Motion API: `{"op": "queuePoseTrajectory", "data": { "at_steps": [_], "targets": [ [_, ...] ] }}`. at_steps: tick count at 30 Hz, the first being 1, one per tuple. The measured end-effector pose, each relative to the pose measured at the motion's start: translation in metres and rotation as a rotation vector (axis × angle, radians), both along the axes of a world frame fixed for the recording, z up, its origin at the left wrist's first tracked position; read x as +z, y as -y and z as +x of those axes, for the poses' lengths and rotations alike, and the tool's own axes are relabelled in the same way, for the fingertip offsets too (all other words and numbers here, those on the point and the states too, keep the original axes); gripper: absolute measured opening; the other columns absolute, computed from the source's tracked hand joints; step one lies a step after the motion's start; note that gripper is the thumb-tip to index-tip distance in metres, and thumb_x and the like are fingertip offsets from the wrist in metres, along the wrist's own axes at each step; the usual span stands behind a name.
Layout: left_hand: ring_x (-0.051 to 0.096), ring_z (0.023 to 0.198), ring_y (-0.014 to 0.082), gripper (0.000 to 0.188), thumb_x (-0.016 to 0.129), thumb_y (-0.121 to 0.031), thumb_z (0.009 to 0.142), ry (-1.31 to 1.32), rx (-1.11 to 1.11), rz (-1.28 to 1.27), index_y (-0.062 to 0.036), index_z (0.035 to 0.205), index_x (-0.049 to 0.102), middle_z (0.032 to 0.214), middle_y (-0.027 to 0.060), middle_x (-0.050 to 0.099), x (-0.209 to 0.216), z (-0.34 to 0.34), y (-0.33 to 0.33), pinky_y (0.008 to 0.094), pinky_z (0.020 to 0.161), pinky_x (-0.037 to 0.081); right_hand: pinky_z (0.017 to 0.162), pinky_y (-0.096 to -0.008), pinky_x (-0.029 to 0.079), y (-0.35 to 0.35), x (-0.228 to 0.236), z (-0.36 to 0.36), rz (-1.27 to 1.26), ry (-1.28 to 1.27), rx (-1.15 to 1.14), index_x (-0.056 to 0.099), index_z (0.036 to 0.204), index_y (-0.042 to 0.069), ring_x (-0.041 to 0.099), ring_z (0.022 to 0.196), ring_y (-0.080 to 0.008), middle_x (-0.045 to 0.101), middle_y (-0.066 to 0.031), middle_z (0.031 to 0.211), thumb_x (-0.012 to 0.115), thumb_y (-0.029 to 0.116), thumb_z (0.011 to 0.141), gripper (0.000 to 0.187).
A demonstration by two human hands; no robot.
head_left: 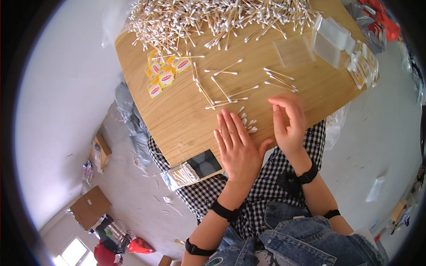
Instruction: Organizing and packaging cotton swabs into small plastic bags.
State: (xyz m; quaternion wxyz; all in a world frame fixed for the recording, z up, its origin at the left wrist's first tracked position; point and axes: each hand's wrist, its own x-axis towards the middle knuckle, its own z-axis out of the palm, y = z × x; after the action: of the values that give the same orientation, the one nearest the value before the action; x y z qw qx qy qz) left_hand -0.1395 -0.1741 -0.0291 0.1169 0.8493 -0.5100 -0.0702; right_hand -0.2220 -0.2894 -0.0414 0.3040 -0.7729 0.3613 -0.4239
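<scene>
My left hand [239,153] lies flat on the near part of the wooden table [177,126], fingers stretched out. Beside its index finger, white tips of several cotton swabs [249,124] stick out; the rest of them is hidden beneath the hand. Just right of these, my right hand [290,126] hovers with loosely curved fingers, the thumb near the index fingertip and nothing visible between them. Beyond both hands, loose cotton swabs [222,91] lie scattered at various angles. A few more swabs [280,80] rest side by side above the right hand.
A large heap of cotton swabs [222,17] covers the far edge. Yellow-and-white labels [166,77] lie at left, clear plastic bags [328,42] at right, with packed swabs [363,66] at the corner. A filled swab packet [183,175] and dark card [205,163] sit at the near edge.
</scene>
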Motion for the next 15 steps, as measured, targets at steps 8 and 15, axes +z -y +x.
{"op": "queuePoseTrajectory", "data": {
  "at_steps": [8,15],
  "targets": [
    [0.019,0.149,0.0448,0.107,0.057,-0.063,0.088,0.009,-0.154,0.025,0.0135,0.151,0.017,0.158,0.0323,0.02,-0.004,-0.004,-0.018,0.0554,0.12,0.019,0.078,-0.0386,0.049,0.0,-0.007,0.003,-0.088,0.018,-0.089,0.065,0.099,0.004,0.061,0.09,-0.0287,0.066,-0.0092,0.095,0.061,-0.01,0.082,0.022],
    [0.019,0.149,0.0438,0.111,0.057,-0.067,0.085,0.147,-0.103,0.031,0.0135,0.151,0.017,0.159,0.0318,0.02,-0.012,0.006,-0.006,0.0537,0.119,0.022,0.076,-0.04,0.05,0.001,-0.015,0.001,-0.084,0.062,-0.14,0.064,0.097,0.005,0.061,0.088,-0.0306,0.065,-0.0087,0.093,0.061,-0.01,0.079,0.024]
  ]
}}
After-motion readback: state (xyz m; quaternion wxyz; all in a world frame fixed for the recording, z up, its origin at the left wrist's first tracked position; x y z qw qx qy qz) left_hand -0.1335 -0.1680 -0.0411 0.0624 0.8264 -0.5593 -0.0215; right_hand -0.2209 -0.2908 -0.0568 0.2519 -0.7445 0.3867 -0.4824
